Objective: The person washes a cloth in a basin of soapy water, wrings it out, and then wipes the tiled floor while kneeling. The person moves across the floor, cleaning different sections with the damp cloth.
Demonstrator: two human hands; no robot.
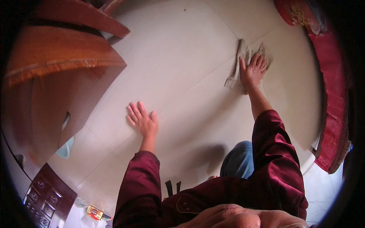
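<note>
My right hand (253, 70) lies palm down on a crumpled grey-beige cloth (239, 74), pressing it against the tiled floor (182, 65). The cloth spreads out past the fingers and on both sides of the hand. Flat on the bare tiles, with fingers spread, rests my left hand (143, 119); nothing is in it. Both arms wear shiny dark red sleeves. One knee in blue jeans (239, 161) shows below, between the arms.
A brown wooden furniture piece (65, 85) stands at the left, a pale blue plastic item (66, 148) by its base. A patterned dark door (47, 196) and packages (94, 213) are lower left. Red fabric (332, 94) hangs along the right, beneath a red container (295, 14).
</note>
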